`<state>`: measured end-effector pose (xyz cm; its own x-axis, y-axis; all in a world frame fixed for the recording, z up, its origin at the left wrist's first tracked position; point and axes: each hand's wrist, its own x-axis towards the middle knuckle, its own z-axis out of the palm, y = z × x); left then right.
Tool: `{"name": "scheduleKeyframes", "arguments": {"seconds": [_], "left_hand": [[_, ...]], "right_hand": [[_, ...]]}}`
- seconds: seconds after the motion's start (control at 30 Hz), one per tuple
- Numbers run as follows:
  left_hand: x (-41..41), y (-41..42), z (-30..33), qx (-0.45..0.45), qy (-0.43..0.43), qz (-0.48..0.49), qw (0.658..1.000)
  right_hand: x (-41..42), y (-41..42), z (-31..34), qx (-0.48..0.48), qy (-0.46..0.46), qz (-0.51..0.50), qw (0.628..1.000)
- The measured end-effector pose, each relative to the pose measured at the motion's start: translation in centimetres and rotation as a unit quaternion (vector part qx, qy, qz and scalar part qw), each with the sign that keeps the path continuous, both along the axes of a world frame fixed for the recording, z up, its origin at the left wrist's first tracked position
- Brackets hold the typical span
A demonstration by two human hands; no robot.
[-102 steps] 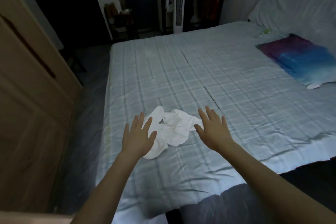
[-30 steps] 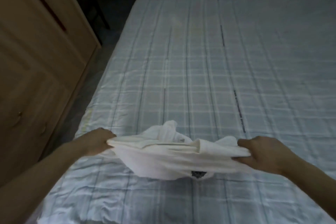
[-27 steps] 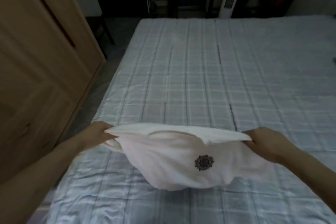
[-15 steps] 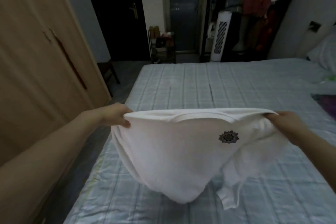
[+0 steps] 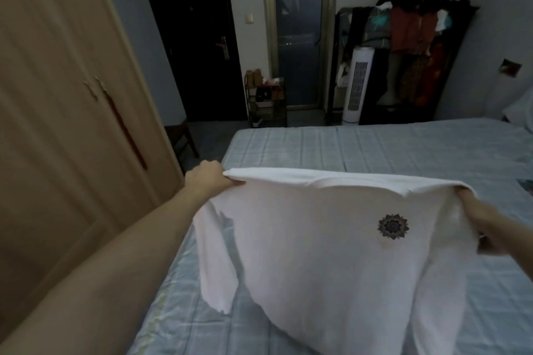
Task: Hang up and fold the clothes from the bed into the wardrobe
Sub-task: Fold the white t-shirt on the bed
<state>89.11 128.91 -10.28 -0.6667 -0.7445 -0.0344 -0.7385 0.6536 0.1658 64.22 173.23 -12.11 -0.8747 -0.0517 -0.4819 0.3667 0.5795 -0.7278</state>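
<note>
The white shirt [image 5: 317,253] is the thing to put away, and right now it hangs in the air over the bed [image 5: 418,150], with its bottom part resting on the blanket. The bed is big and has a pale checked cover. The brown wardrobe [image 5: 66,112] stands close by on the left, and its doors look closed.

The shirt looks soft, thin and light. It bends and droops, so it will not keep a shape by itself. The two sleeves dangle down loose. It has a small dark flower picture [image 5: 393,226] on the front.

The left hand [image 5: 209,176] pinches one top corner, at the shoulder. The right hand [image 5: 484,228] grips the other shoulder, with cloth bunched in its fingers. I think the shoulders are the best place to hold it, because then it hangs flat and is easy to fold or slip onto a hanger.
</note>
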Motion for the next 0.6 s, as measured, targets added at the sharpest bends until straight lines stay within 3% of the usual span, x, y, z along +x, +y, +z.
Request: {"name": "scheduleKeyframes", "arguments": {"seconds": [0.13,0.27,0.47,0.6], "left_hand": [[-2.4,-2.8,1.2,-0.066,-0.109,-0.21,0.969],[-2.6,-7.9,0.2,-0.102,-0.156,-0.243,0.952],[-6.3,-12.5,-2.4,-0.19,0.023,-0.223,0.956],[-7.1,-12.7,-1.6,-0.232,0.076,-0.206,0.948]], "right_hand": [[-3.1,-2.6,-0.1,0.028,0.065,0.009,0.997],[-7.6,-2.9,-0.6,0.165,0.113,0.053,0.978],[-12.6,-5.1,-0.1,0.208,0.239,0.042,0.948],[-13.3,-5.6,1.2,0.238,0.282,0.026,0.929]]}}
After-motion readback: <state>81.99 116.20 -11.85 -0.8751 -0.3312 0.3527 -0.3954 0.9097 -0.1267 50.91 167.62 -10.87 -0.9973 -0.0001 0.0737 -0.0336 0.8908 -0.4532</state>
